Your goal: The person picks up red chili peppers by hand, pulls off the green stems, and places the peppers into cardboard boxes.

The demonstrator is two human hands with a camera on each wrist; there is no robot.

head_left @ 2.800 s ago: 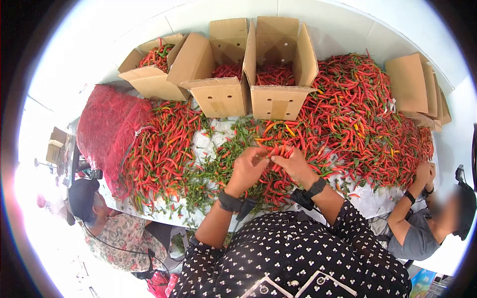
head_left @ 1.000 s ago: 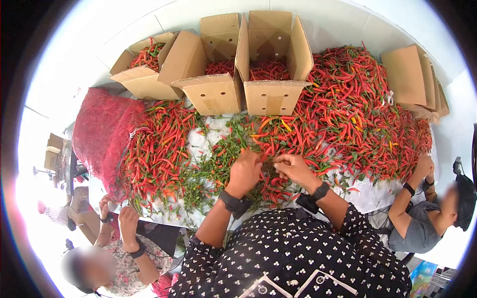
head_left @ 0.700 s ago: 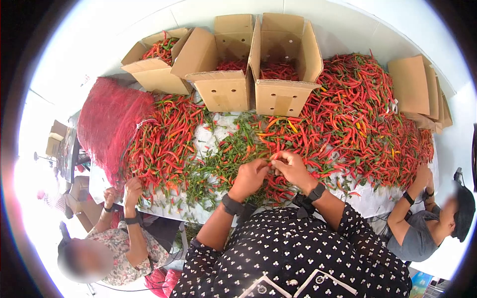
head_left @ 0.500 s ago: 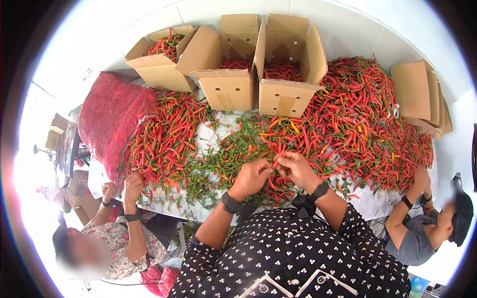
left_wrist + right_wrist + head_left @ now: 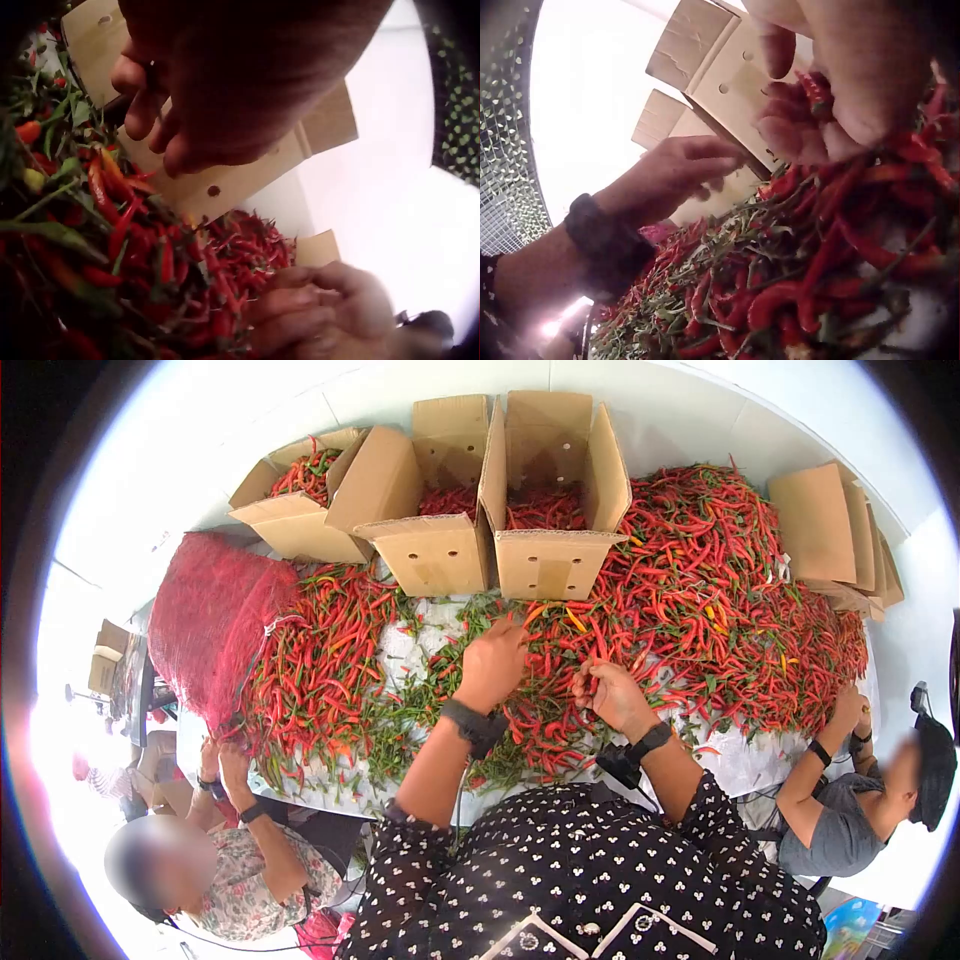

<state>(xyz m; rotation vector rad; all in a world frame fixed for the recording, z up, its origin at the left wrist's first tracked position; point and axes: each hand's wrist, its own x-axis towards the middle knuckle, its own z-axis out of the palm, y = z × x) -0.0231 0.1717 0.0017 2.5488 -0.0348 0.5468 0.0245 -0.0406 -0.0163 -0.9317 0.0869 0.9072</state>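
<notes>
My right hand (image 5: pixel 617 698) holds a short red chili (image 5: pixel 816 96) between its curled fingers and thumb, over scattered red chilies (image 5: pixel 550 735). To its left and farther forward, my left hand (image 5: pixel 493 665) hovers back up, in front of the cardboard boxes. Its fingers hang loosely bent in the left wrist view, with nothing plainly between them. Green chili stems and leaves (image 5: pixel 405 715) lie beside and below this hand. A large heap of red chilies (image 5: pixel 700 560) rises beyond my right hand.
Two tall open boxes (image 5: pixel 545 565) and a smaller box (image 5: pixel 300 530) stand along the wall, with chilies inside. A red mesh sack (image 5: pixel 210 620) lies left beside more chilies (image 5: pixel 330 660). Folded cardboard (image 5: pixel 815 525) leans at right. One person (image 5: pixel 265 870) sits left, another (image 5: pixel 850 820) right.
My hands, together over the chilies half a second ago, have parted. The left has moved forward toward the boxes; the right has shifted slightly right with a chili in it.
</notes>
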